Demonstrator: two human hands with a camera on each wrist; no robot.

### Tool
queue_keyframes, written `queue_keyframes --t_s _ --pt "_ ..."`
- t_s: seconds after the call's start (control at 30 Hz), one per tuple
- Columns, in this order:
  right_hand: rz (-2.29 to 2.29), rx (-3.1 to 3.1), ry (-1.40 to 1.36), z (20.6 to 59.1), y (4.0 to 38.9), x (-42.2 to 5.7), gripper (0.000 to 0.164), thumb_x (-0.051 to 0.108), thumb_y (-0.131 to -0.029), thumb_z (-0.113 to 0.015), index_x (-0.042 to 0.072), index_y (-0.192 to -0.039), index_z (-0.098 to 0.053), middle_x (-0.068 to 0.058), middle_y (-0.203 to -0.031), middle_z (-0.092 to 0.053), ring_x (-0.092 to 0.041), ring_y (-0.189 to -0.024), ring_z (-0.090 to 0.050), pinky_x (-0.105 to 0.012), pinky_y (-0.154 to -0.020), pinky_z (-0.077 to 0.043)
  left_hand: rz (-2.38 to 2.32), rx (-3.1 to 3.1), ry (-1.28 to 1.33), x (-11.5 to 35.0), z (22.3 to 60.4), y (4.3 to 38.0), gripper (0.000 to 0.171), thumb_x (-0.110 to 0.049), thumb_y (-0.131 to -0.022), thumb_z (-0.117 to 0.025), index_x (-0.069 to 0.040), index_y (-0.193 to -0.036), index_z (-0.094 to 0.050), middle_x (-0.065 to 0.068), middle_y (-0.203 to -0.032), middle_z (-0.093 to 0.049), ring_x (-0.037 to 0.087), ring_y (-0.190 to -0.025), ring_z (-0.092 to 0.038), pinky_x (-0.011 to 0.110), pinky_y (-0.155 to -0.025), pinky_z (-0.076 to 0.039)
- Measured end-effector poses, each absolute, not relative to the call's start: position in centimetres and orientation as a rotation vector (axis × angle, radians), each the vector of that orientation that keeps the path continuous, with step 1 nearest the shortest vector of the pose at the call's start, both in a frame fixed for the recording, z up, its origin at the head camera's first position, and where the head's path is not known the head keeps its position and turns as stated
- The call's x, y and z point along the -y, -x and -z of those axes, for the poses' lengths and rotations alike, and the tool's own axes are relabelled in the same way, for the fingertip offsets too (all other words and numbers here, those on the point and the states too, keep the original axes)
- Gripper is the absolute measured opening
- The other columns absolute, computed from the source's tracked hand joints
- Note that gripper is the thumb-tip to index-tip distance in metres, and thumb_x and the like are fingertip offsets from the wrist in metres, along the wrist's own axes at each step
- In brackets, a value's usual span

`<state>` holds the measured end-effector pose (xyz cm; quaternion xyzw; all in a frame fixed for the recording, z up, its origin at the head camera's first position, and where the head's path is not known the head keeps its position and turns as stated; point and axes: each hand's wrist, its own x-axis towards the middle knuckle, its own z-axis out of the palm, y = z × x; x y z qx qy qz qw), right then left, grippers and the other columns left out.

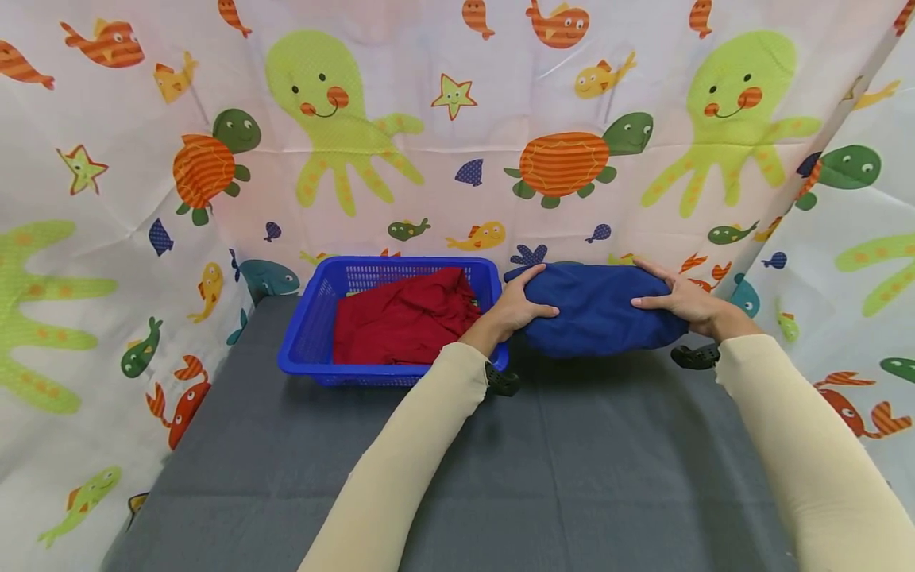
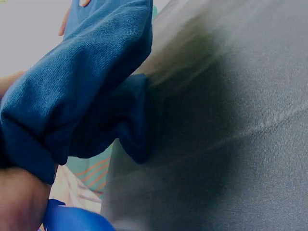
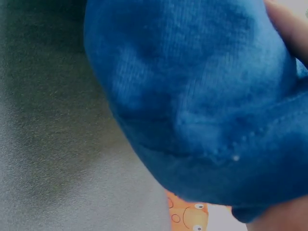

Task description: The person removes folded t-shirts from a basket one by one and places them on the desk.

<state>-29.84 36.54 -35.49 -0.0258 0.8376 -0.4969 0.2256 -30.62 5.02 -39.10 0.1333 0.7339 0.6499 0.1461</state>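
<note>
A folded dark blue cloth garment point(image 1: 596, 310) is held up between both hands, above the grey table and right of the basket. My left hand point(image 1: 516, 310) grips its left end, thumb across the near side. At the other end my right hand point(image 1: 682, 302) holds it the same way, thumb in front. In the left wrist view the blue cloth point(image 2: 82, 72) hangs in loose folds over the table. Up close in the right wrist view, the cloth point(image 3: 192, 96) shows a stitched seam, with part of the right hand point(image 3: 284, 216) at its edge.
A blue plastic basket point(image 1: 303, 349) stands left of the hands with a folded red cloth point(image 1: 407, 318) in it. The grey-covered table point(image 1: 343, 461) backs onto a curtain point(image 1: 457, 214) printed with sea animals, which also hangs at both sides.
</note>
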Motion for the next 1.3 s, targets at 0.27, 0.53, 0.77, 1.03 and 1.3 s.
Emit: queue_keyframes --t_s 0.27,0.53,0.77,1.03,1.3 --pt "1.302 -2.357 0.052 35.8 29.9 -36.7 0.092 0.032 -0.099 -0.066 0.030 -0.163 0.000 -0.027 -0.168 -0.001 -0.053 -0.148 -0.018 -0.060 -0.109 -0.043 -1.777 -2.257 -0.390 -6.3 39.0 30.6 0.084 -0.005 -0.084 -0.078 -0.023 -0.156 -0.040 0.015 -0.159 -0.039 0.036 -0.141 -0.042 0.053 -0.120 -0.035" --pt "1.201 -2.483 0.007 36.5 30.3 -36.6 0.095 0.033 -0.097 -0.069 0.028 -0.163 -0.001 -0.034 -0.164 -0.003 -0.058 -0.145 -0.018 -0.074 -0.114 -0.028 -1.683 -2.425 -0.321 -7.5 39.0 31.0 0.079 -0.001 -0.084 -0.078 -0.020 -0.153 -0.044 0.013 -0.159 -0.041 0.034 -0.143 -0.043 0.050 -0.120 -0.036" --pt "1.148 -2.505 -0.015 37.3 30.4 -36.2 0.092 0.032 -0.097 -0.068 0.028 -0.163 -0.004 -0.037 -0.163 -0.006 -0.061 -0.143 -0.021 -0.074 -0.112 -0.030 -1.481 -2.501 -0.280 -7.6 39.1 31.0 0.079 -0.004 -0.087 -0.076 -0.022 -0.155 -0.040 0.013 -0.161 -0.037 0.034 -0.147 -0.039 0.052 -0.121 -0.034" --pt "1.158 -2.488 -0.057 37.3 29.9 -36.4 0.100 0.043 -0.097 -0.065 0.024 -0.163 0.008 -0.034 -0.165 0.006 -0.063 -0.146 -0.012 -0.078 -0.111 -0.023 -1.305 -2.535 -0.285 -7.3 38.8 30.6 0.078 -0.017 -0.092 -0.073 -0.019 -0.159 -0.031 0.015 -0.164 -0.032 0.036 -0.153 -0.028 0.054 -0.122 -0.031" --pt "1.110 -2.434 -0.103 37.4 29.1 -37.7 0.103 0.060 -0.100 -0.050 0.012 -0.160 0.019 -0.030 -0.164 0.019 -0.057 -0.151 0.009 -0.079 -0.114 -0.009 -1.180 -2.468 -0.342 -6.9 38.6 30.2 0.078 -0.034 -0.100 -0.061 -0.017 -0.163 -0.018 0.017 -0.169 -0.017 0.035 -0.159 -0.012 0.056 -0.125 -0.024"
